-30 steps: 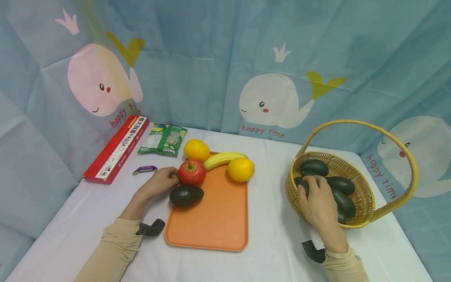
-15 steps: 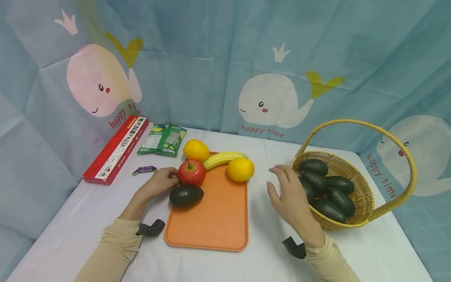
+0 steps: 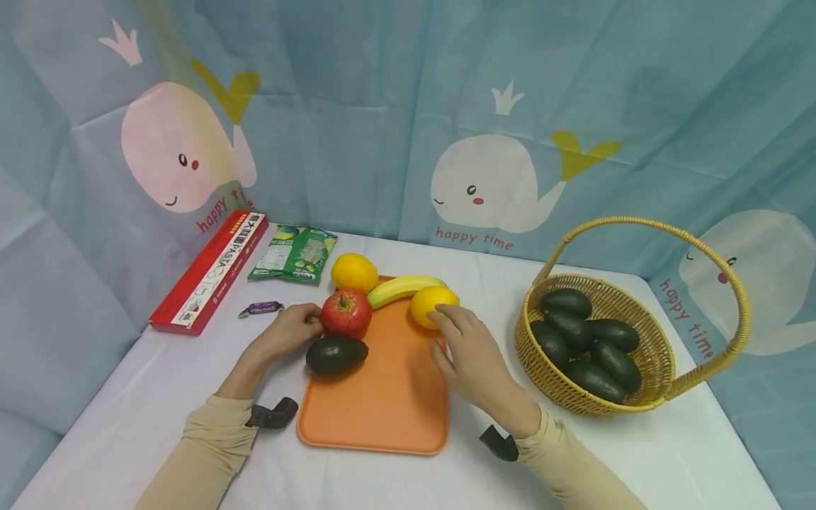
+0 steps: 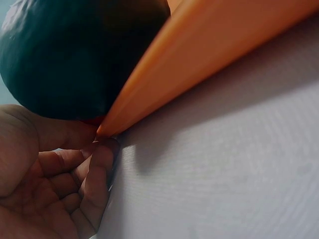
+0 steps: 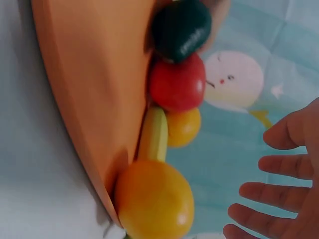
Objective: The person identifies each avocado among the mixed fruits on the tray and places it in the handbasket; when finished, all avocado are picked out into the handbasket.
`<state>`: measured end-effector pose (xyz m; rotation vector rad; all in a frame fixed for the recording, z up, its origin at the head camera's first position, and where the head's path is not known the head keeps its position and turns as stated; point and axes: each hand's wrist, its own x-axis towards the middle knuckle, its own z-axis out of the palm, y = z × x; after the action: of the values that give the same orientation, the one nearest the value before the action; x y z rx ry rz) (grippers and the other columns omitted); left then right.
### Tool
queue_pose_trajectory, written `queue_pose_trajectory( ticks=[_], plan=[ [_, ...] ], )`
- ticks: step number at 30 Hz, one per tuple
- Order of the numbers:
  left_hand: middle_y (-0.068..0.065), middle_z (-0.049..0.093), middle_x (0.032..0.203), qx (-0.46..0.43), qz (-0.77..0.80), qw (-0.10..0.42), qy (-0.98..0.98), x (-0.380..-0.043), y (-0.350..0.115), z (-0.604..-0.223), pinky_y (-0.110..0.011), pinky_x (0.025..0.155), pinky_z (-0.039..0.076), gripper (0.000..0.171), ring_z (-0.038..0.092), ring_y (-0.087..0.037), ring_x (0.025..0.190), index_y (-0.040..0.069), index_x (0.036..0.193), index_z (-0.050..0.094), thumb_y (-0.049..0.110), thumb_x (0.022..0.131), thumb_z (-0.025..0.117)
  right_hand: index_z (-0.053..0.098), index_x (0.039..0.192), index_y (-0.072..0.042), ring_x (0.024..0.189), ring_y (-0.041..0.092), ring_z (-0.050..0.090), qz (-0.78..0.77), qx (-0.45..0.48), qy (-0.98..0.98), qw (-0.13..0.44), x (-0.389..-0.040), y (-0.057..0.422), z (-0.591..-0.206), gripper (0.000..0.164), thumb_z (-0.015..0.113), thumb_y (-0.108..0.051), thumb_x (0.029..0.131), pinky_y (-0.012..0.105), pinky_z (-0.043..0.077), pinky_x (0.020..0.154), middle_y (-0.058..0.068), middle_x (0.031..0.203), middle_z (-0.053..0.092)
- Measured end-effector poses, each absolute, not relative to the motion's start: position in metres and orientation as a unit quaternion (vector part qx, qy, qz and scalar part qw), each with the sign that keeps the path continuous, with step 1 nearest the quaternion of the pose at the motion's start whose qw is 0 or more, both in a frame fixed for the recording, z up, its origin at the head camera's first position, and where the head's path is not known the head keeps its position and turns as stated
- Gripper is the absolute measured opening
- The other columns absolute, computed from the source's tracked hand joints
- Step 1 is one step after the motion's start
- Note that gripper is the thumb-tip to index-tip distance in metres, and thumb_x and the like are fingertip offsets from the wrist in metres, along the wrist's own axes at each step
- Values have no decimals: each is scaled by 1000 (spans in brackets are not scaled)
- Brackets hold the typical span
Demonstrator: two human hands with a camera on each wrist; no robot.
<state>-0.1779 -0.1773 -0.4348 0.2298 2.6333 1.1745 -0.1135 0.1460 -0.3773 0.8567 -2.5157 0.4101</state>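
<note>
My left hand [image 3: 294, 329] pinches the left rim of the orange tray [image 3: 376, 439]; in the left wrist view the thumb lies above the rim and curled fingers are beneath. Beside that hand sit a red apple [image 3: 346, 312] and a dark green avocado [image 3: 336, 355] on the tray. My right hand [image 3: 474, 358] hovers over the tray's right edge with fingers spread and nothing held. Nearest to it is a yellow lemon [image 3: 426, 306], apart from the fingers in the right wrist view. A banana [image 3: 400, 289] and another yellow lemon [image 3: 354, 273] lie at the tray's far end.
On the right stands a wicker basket [image 3: 535, 372] with a tall handle, holding several avocados [image 3: 569, 329]. Left of the tray lie a red pasta box [image 3: 207, 273], a green snack packet [image 3: 295, 253] and a purple-wrapped candy [image 3: 261, 309]. A curtain [image 3: 357, 142] hangs behind.
My right hand has come out of the basket and moved left to the tray's right edge, carrying nothing. The left hand stays at the tray's rim.
</note>
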Motion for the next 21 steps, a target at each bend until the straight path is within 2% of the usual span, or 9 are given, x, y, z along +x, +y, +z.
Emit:
queue_pose_trajectory(
  ticks=[6, 16, 21],
  plan=[
    [-12, 67, 86, 77, 407, 127, 901, -178, -178, -435, -29, 74, 44, 24, 55, -17, 79, -5, 105, 63, 11, 89, 55, 61, 123, -7, 113, 28, 58, 134, 350, -900, 224, -112, 129, -387, 40, 68, -17, 85, 40, 49, 95, 12, 124, 62],
    [-12, 67, 85, 83, 403, 119, 904, -179, -178, -436, -28, 73, 43, 24, 55, -15, 77, -5, 105, 63, 11, 88, 56, 56, 130, -9, 118, 26, 57, 104, 403, -886, 203, -116, 101, -390, 47, 68, -19, 86, 39, 46, 103, 12, 129, 60],
    [-11, 66, 84, 83, 406, 122, 902, -178, -177, -435, -29, 72, 43, 23, 54, -15, 77, -5, 105, 63, 11, 88, 57, 51, 137, -11, 127, 27, 52, 78, 429, -884, 166, -116, 90, -393, 53, 67, -23, 88, 38, 42, 109, 13, 137, 56]
  ],
)
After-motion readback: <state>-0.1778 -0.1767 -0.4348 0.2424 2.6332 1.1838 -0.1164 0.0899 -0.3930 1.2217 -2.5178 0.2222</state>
